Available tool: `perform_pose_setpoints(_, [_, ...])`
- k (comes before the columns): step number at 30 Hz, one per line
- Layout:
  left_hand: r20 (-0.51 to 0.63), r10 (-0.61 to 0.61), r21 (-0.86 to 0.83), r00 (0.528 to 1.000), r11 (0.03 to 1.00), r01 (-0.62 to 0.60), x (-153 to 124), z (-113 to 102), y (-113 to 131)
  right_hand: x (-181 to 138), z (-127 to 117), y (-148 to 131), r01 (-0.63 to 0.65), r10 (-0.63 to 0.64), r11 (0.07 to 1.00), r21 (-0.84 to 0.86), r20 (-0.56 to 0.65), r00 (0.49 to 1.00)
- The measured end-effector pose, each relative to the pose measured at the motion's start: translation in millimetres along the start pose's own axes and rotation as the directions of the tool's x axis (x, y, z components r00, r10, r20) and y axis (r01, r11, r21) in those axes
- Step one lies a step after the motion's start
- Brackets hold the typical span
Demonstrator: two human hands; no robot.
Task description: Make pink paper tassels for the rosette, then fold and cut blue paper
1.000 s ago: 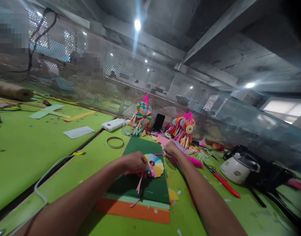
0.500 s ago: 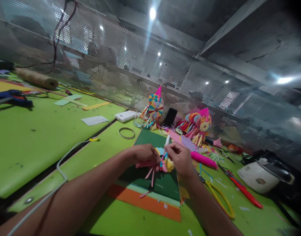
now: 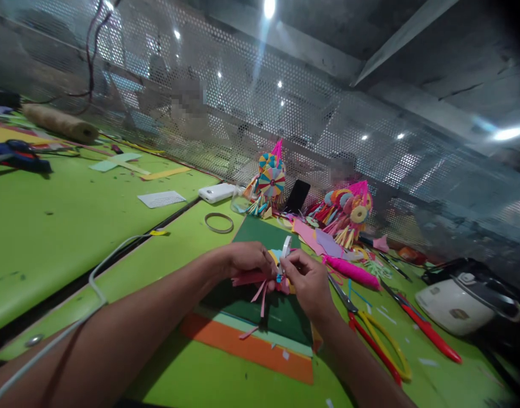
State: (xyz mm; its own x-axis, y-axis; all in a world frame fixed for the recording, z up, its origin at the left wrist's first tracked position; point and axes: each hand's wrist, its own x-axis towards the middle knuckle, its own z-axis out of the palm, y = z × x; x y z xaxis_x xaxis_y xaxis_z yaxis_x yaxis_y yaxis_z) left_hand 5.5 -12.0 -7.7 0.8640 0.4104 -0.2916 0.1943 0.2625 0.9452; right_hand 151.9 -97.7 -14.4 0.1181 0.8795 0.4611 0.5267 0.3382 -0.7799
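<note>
Over a dark green board (image 3: 285, 322), the left hand (image 3: 252, 262) pinches a multicoloured paper rosette (image 3: 274, 256); the right hand (image 3: 307, 279), a curled white strip (image 3: 287, 246). From them, red-and-yellow-handled scissors (image 3: 352, 309) lie at four o'clock, a ring (image 3: 220, 230) at ten, a tasselled paper ornament (image 3: 271, 180) at twelve.

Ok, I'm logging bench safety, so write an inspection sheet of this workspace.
Surface: bright green tabletop, white paper scraps on it.
Job's things: colourful round paper rosette over dark green flat board.
Clutter: red-and-yellow-handled metal scissors beside the right forearm.
Grips: left hand pinches the rosette; right hand, a curved white strip.
Cables: white cable crosses the tabletop, overlapping left forearm in view; dark wires hang far left.
Surroundings: perforated metal screen behind.
</note>
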Motion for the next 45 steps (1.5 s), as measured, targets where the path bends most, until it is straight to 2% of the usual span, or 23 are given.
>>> perform_pose_setpoints(7, [0.027, 0.011, -0.017, 1.0, 1.0, -0.011, 2.8, -2.5, -3.1, -4.1, -0.2, 3.3, 0.049, -0.049, 0.999, 0.004, 0.019, 0.999])
perform_pose_setpoints(12, [0.001, -0.023, -0.033, 1.0, 0.999, 0.023, 5.1, -2.5, -4.0, -7.3, 0.0, 3.5, 0.038, -0.039, 0.999, 0.029, 0.028, 0.999])
perform_pose_setpoints(22, [-0.029, -0.016, -0.061, 0.999, 0.998, 0.014, 5.8, 0.6, -4.1, -9.8, 3.6, 5.3, 0.053, -0.054, 0.998, 0.019, 0.006, 0.999])
perform_pose_setpoints(29, [-0.055, -0.03, -0.048, 0.998, 0.998, 0.027, 4.2, 3.9, -2.3, -10.4, 4.1, 11.0, 0.051, -0.052, 0.998, -0.048, -0.018, 0.998])
perform_pose_setpoints(32, [-0.041, -0.014, -0.044, 0.999, 0.999, 0.013, 4.8, 3.9, -2.6, -9.3, 1.9, 12.1, 0.008, -0.007, 1.0, -0.026, 0.014, 1.0])
perform_pose_setpoints(39, [-0.04, -0.027, -0.033, 0.999, 0.999, 0.026, 5.8, 3.9, -3.4, -6.9, -4.4, 6.6, -0.207, 0.186, 0.967, 0.147, 0.144, 0.972])
perform_pose_setpoints(45, [-0.034, -0.021, 0.0, 0.999, 1.0, 0.021, 4.9, 3.4, -3.0, -4.1, -7.0, 6.2, -0.246, 0.218, 0.959, 0.14, 0.188, 0.958])
